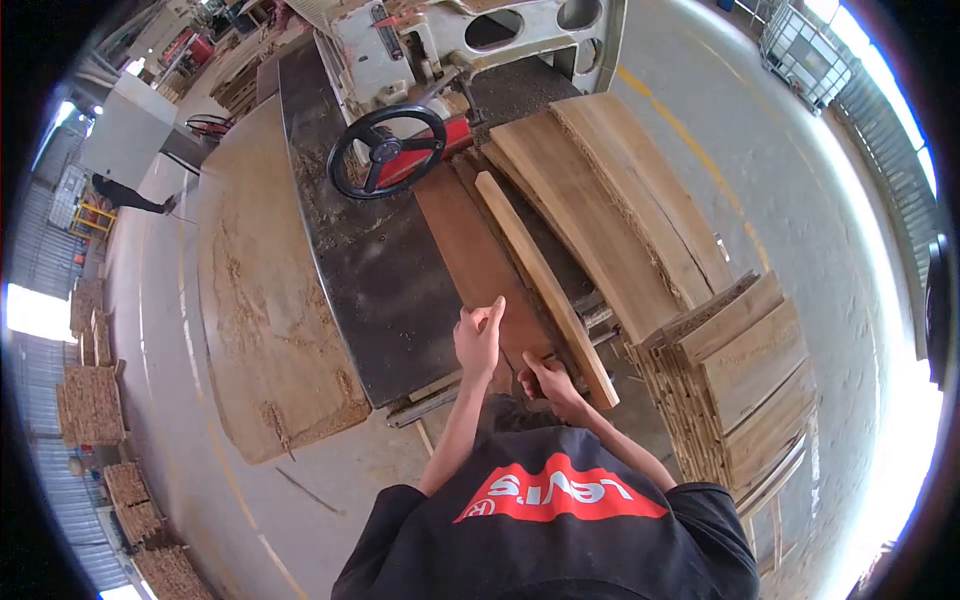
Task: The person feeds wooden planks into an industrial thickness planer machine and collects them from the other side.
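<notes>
A reddish-brown board [470, 245] lies lengthwise on the dark machine table [380, 300], running from under the machine towards my body. My left hand [478, 342] is over the board's left side, thumb stretched out and the other fingers bent apart from it; nothing shows between them. At the near end of the board, my right hand [548, 380] grips the edge, thumb on top and fingers curled partly out of sight. Just right of it lies a narrow, lighter wooden strip [545, 285], slanting along the table's edge.
A black handwheel [387, 152] sits on the pale machine frame [540, 40] ahead. Wide planks [620, 190] lie at the right, with a stack of boards [750, 370] nearer me. A large slab [260, 290] flanks the table at the left. Another person's dark sleeve [130, 195] shows far left.
</notes>
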`<state>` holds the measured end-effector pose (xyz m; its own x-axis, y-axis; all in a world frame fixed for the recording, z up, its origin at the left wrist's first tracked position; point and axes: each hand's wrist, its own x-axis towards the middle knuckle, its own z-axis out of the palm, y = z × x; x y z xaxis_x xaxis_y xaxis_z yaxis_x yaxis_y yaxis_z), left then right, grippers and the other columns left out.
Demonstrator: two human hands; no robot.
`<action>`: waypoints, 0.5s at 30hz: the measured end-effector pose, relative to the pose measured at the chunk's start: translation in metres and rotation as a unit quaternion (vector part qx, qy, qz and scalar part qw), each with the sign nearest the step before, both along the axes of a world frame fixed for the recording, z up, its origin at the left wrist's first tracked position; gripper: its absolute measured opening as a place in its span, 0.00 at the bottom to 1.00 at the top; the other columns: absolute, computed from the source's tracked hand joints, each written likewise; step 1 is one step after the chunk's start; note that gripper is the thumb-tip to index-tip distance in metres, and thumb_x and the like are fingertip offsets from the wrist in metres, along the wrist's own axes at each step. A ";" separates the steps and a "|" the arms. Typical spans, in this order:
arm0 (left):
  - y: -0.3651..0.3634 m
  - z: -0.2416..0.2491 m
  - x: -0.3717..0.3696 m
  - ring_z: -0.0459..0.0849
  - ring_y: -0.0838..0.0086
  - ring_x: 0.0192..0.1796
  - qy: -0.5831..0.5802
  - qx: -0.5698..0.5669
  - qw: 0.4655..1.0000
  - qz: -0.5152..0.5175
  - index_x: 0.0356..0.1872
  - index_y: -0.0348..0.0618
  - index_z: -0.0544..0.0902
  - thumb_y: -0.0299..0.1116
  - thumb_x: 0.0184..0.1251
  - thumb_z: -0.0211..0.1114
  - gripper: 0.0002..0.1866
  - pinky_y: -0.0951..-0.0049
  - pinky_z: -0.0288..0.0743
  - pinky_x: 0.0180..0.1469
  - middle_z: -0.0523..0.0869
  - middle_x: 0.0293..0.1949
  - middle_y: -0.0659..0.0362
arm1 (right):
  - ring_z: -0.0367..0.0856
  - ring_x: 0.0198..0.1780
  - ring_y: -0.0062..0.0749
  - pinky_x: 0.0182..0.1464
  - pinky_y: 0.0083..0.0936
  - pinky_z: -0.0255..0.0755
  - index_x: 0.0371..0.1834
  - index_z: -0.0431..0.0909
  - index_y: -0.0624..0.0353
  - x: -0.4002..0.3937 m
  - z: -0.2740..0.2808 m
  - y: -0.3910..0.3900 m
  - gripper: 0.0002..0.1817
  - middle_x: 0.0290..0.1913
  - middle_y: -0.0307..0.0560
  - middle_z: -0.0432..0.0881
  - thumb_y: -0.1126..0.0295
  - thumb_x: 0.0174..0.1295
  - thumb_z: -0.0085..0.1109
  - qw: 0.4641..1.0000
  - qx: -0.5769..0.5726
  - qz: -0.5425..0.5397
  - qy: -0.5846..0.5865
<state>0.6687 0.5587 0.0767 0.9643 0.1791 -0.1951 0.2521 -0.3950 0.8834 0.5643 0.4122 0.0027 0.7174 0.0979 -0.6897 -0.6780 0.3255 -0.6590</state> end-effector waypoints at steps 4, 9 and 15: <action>0.016 -0.007 0.036 0.92 0.58 0.45 -0.083 -0.036 0.996 0.010 0.38 0.33 0.92 0.53 0.77 0.71 0.26 0.62 0.80 0.52 0.91 0.40 0.50 | 0.78 0.22 0.25 0.25 0.26 0.70 0.34 0.86 0.60 0.047 0.002 0.024 0.29 0.23 0.38 0.81 0.42 0.79 0.61 0.998 -0.006 -0.062 0.024; 0.039 -0.004 0.092 0.89 0.63 0.40 -0.114 -0.070 0.991 0.023 0.37 0.35 0.91 0.54 0.77 0.70 0.26 0.65 0.78 0.48 0.89 0.34 0.55 | 0.78 0.22 0.24 0.24 0.24 0.69 0.35 0.85 0.60 0.112 0.010 0.046 0.27 0.24 0.36 0.80 0.44 0.76 0.66 0.995 0.001 -0.097 0.029; 0.049 0.008 0.141 0.84 0.56 0.55 -0.083 0.074 0.994 -0.017 0.40 0.50 0.94 0.57 0.75 0.70 0.21 0.54 0.77 0.59 0.91 0.48 0.60 | 0.82 0.24 0.28 0.26 0.28 0.74 0.35 0.86 0.63 0.158 0.009 0.061 0.30 0.25 0.41 0.84 0.42 0.74 0.68 0.993 -0.052 -0.100 0.019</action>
